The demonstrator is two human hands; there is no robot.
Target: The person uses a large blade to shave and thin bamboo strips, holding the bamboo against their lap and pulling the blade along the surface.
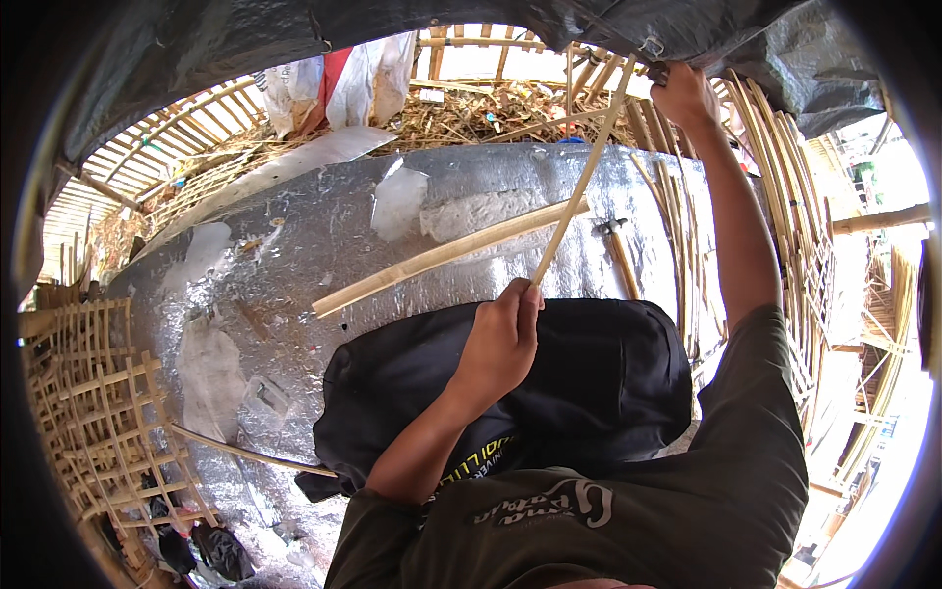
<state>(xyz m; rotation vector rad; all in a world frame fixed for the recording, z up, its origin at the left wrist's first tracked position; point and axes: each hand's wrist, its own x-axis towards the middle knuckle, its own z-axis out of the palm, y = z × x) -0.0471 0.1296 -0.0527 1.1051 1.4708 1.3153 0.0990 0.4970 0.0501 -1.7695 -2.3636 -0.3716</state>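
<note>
My left hand (500, 339) is closed round the lower end of a thin bamboo strip (589, 175), above the black cloth (608, 378) over my lap. The strip slants up and to the right, and its top end comes close to my right hand (684, 95). That arm is stretched far out, and its fingers are closed by a small dark object just under the black tarp. What they grip cannot be made out. A wider split bamboo piece (446, 257) lies on the silvery sheet (294, 285), left of the strip. A hammer (620, 257) rests to the right.
Long bamboo strips (785, 196) are bundled along the right. Woven bamboo lattice (93, 402) stands at the left. Shavings (471, 113) and white sacks (368, 83) lie at the far side. A black tarp (226, 49) hangs low overhead.
</note>
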